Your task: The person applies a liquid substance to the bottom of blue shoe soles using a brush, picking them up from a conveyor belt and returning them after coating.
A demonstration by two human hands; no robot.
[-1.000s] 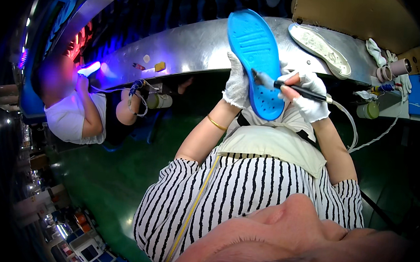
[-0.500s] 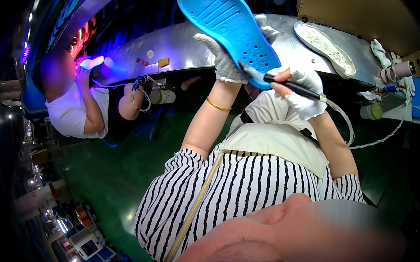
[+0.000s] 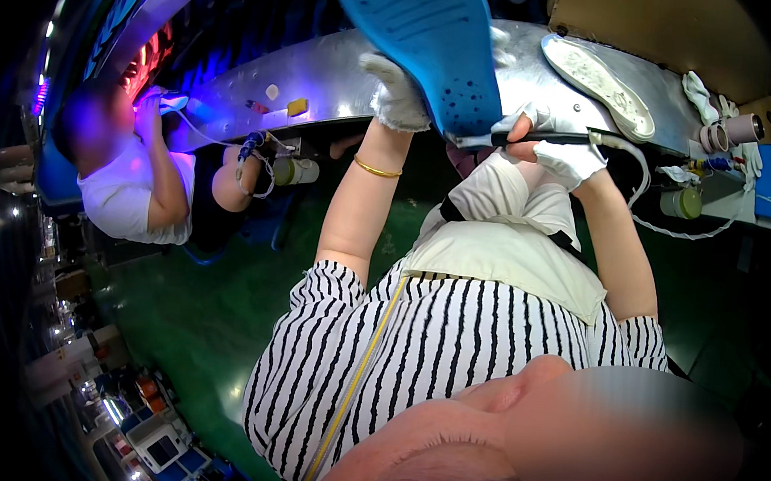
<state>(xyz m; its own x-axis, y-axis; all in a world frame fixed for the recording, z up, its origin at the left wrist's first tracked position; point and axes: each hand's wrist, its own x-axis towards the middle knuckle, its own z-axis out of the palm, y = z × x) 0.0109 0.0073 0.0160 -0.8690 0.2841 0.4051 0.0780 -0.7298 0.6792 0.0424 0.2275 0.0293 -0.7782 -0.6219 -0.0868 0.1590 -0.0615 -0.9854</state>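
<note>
My left hand (image 3: 397, 94), in a pale work glove, grips a blue shoe sole (image 3: 425, 60) by its sides near the middle. The sole is tilted above the near edge of the metal bench, small holes at its lower end; its top end runs out of the picture. My right hand (image 3: 565, 159) wears a white glove with bare fingertips and is closed around a black-handled brush (image 3: 549, 138). The brush's pale tip sits at the lower end of the sole; whether they touch I cannot tell. A pale hose (image 3: 638, 173) trails from the handle's right end.
A white sole (image 3: 597, 87) lies on the metal bench (image 3: 330, 80). Farther right are loose gloves (image 3: 699, 97), a pinkish cylinder (image 3: 742, 129) and a brown panel (image 3: 660, 27). A yellow block (image 3: 297, 107) sits left. A co-worker (image 3: 145, 166) holds a lit piece at far left.
The blue sole has risen, tilted and looks darker. My left hand moved slightly left. The brush swung nearly level, its tip now at the sole's lower end.
</note>
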